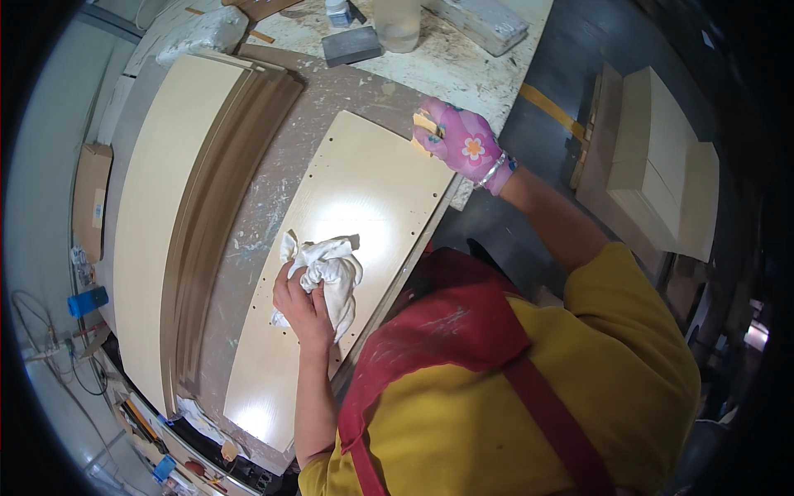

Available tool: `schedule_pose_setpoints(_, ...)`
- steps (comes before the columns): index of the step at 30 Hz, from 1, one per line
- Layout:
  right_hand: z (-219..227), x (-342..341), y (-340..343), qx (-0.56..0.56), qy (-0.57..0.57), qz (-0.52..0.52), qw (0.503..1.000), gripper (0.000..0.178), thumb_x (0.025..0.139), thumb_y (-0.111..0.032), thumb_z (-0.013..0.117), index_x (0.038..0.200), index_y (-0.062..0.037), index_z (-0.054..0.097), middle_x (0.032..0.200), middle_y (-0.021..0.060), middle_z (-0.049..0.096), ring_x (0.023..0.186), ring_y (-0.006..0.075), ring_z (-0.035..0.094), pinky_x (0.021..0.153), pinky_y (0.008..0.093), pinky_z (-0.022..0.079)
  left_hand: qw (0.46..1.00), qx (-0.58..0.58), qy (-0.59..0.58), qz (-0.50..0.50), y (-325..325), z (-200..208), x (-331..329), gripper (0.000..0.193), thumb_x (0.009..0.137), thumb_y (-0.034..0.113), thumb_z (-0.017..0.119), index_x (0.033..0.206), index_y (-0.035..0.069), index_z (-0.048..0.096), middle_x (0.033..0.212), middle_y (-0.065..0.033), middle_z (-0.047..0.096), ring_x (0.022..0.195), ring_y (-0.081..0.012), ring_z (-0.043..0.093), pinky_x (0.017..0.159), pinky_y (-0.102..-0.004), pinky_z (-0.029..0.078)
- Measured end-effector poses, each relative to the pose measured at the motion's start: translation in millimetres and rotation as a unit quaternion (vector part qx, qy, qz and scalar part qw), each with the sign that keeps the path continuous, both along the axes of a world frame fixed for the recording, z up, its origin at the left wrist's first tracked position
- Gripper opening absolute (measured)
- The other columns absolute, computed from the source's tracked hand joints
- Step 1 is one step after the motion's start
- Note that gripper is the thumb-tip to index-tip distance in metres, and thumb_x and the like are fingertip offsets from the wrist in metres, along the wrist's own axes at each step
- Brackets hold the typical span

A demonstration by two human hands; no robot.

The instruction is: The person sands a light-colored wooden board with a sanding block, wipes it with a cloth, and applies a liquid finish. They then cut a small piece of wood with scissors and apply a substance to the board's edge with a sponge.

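Observation:
A pale cream board with small holes along its long edges lies flat on the worktable. Bare of any glove, my left hand grips a bunched white cloth and rests it on the board's middle. At the board's far right corner is my right hand, in a pink flowered glove. Its fingers close around a small tan pad at the edge; whether it is sponge or folded sandpaper I cannot make out.
A stack of similar boards stands left of mine. Behind are a grey block, a clear container, a small bottle and a wrapped bundle. More pale panels are piled beyond the table's right edge.

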State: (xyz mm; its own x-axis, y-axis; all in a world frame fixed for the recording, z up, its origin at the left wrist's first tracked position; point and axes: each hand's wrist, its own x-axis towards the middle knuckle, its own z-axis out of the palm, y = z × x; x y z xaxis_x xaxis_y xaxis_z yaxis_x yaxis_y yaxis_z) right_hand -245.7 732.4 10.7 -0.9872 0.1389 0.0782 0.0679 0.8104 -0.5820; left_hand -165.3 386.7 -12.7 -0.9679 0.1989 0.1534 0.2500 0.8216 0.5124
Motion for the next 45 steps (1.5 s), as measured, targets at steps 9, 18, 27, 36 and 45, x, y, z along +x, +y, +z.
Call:
schedule_pose_setpoints(9,7,77,22,-0.039,-0.009,-0.062,0.997,0.035,0.087,-0.036,0.059,0.108,-0.0082,0.056,0.087,0.0168,0.066,0.081,0.0359,0.064,0.071,0.0416,0.05,1.0,0.015,0.006,-0.011,-1,-2,0,0.029,0.082,0.005,0.06,0.11,0.002,0.054,0.127,-0.0158,0.05,0.113,-0.0348,0.046,0.098,-0.0432,0.031)
schedule_pose_setpoints(18,-16,91,8,-0.181,0.143,-0.15,0.961,0.037,0.086,-0.028,0.065,0.109,0.0002,0.056,0.098,0.0202,0.064,0.091,0.0358,0.064,0.078,0.0372,0.051,0.991,0.12,-0.042,0.03,-95,20,3,0.026,0.087,0.0,0.051,0.113,-0.004,0.052,0.117,-0.0182,0.053,0.107,-0.0307,0.052,0.096,-0.0375,0.038)
schedule_pose_setpoints(27,-32,136,-56,-0.155,0.136,-0.105,0.973,0.032,0.087,-0.025,0.064,0.111,-0.004,0.058,0.105,0.0162,0.062,0.096,0.0321,0.063,0.082,0.0367,0.051,0.994,-0.101,-0.015,-0.037,-174,14,56,0.03,0.084,0.001,0.054,0.113,-0.003,0.049,0.123,-0.023,0.048,0.111,-0.042,0.046,0.096,-0.0472,0.036)
schedule_pose_setpoints(36,-37,110,-25,-0.132,0.193,-0.194,0.953,0.034,0.088,-0.026,0.062,0.112,-0.002,0.055,0.102,0.0185,0.064,0.092,0.0347,0.064,0.078,0.0379,0.051,0.997,-0.074,-0.028,0.002,-205,4,60,0.032,0.087,0.002,0.051,0.118,-0.004,0.046,0.13,-0.0237,0.043,0.12,-0.0407,0.04,0.102,-0.0475,0.031)
schedule_pose_setpoints(45,-33,132,-41,-0.151,0.148,-0.157,0.965,0.033,0.087,-0.024,0.065,0.11,-0.0029,0.055,0.102,0.0174,0.064,0.091,0.0346,0.064,0.077,0.0385,0.051,0.998,-0.069,-0.006,0.003,-205,-9,66,0.035,0.09,0.003,0.046,0.124,-0.003,0.041,0.133,-0.0235,0.037,0.123,-0.0398,0.037,0.105,-0.047,0.027)
